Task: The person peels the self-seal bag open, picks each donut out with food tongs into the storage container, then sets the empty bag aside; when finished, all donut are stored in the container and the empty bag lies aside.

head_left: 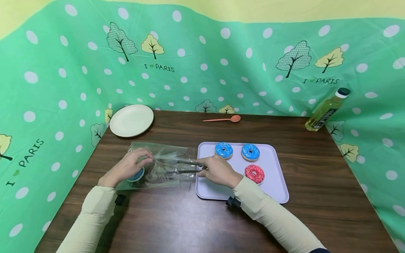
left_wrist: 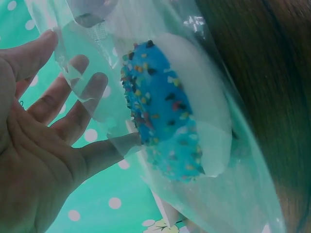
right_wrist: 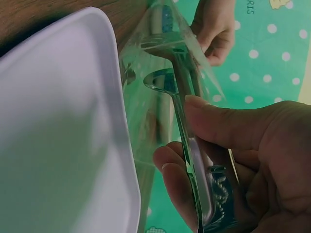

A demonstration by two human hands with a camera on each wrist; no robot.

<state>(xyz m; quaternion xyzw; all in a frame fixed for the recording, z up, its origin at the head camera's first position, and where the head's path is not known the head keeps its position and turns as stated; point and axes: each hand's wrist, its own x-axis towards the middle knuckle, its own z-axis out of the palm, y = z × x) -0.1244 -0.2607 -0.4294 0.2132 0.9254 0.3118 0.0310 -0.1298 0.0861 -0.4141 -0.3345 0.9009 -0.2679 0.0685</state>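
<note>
My right hand grips a pair of metal tongs above the left edge of the lavender tray. The tongs' two arms stand apart and reach into a clear plastic bag. Inside the bag, at its left end, is a blue doughnut with coloured sprinkles; in the left wrist view it stands on edge. My left hand is over that end. Its fingers are spread and loosely extended, with some fingertips seen through the plastic, and one finger reaches the bag beside the doughnut.
Two blue doughnuts and a red doughnut lie on the tray. A white plate is at the back left, an orange spoon at the back middle. An oil bottle leans against the green polka-dot cloth at the right.
</note>
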